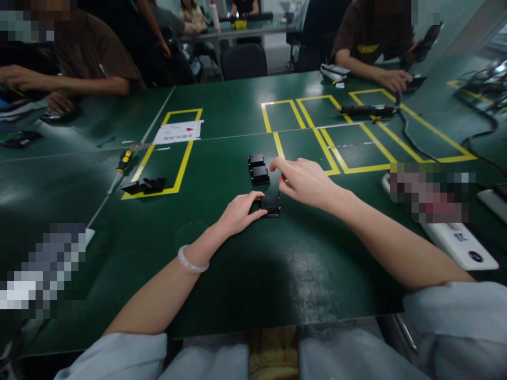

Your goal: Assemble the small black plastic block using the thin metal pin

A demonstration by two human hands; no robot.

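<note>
My left hand (240, 212) grips a small black box (270, 206) on the green table (277, 274), fingers curled round its left side. My right hand (304, 181) hovers just above and right of that box, fingers pinched together; whether anything is between them I cannot make out. Two more black boxes (258, 169) lie side by side just beyond, near my right fingertips.
Yellow tape outlines (336, 132) mark the table. Black parts (144, 186) and a yellow-handled screwdriver (123, 161) lie at left, a white paper (178, 132) beyond. A white power strip (455, 240) sits at right. Other people sit around the far edge, with cables at far right.
</note>
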